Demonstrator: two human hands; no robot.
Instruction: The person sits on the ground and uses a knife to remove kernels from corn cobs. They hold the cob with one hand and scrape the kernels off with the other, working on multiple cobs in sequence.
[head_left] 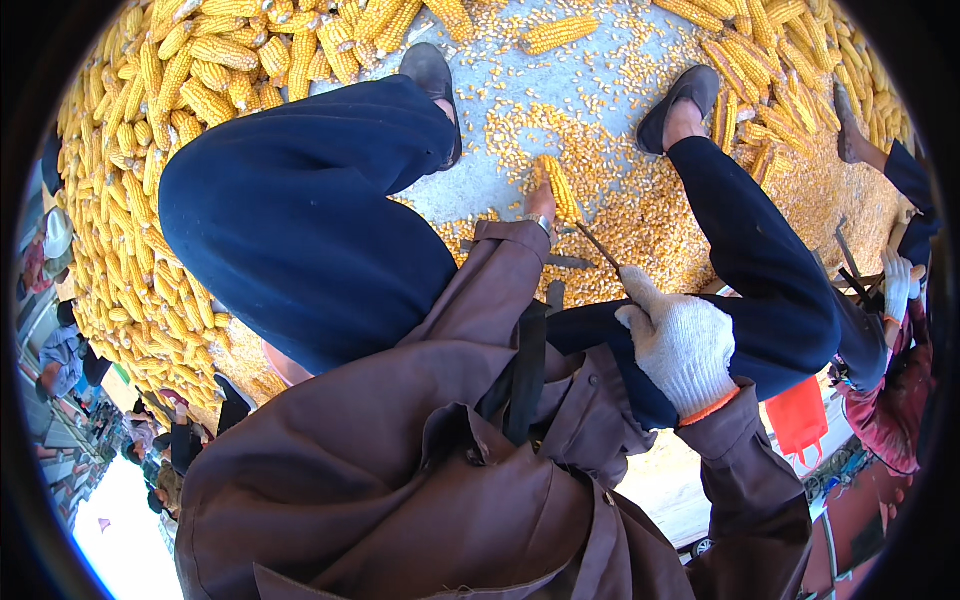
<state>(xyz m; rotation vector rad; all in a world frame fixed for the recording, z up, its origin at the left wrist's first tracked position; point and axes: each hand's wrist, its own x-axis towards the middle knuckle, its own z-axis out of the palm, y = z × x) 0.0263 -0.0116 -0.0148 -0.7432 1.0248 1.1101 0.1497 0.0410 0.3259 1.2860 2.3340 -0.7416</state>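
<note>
My bare left hand (541, 203), with a watch at its wrist, is closed around a yellow corn cob (563, 192) between my feet. The cob stands at a slant, its kernels facing right. My right hand (682, 345) wears a white knitted glove with an orange cuff. Its fingers are wrapped round a thin dark rod (600, 247); the grip end is hidden in the glove. The rod's tip points up and left, close to the cob's lower end. Whether it touches the cob I cannot tell. Loose corn kernels (650, 235) lie below and around both.
Heaped corn cobs (130, 230) rise on the left, with more cobs (770, 60) at upper right. A single cob (559, 35) lies ahead on the pale sheet (490, 90). At the right edge another person's gloved hand (897, 285) shows. A red bag (797, 418) sits lower right.
</note>
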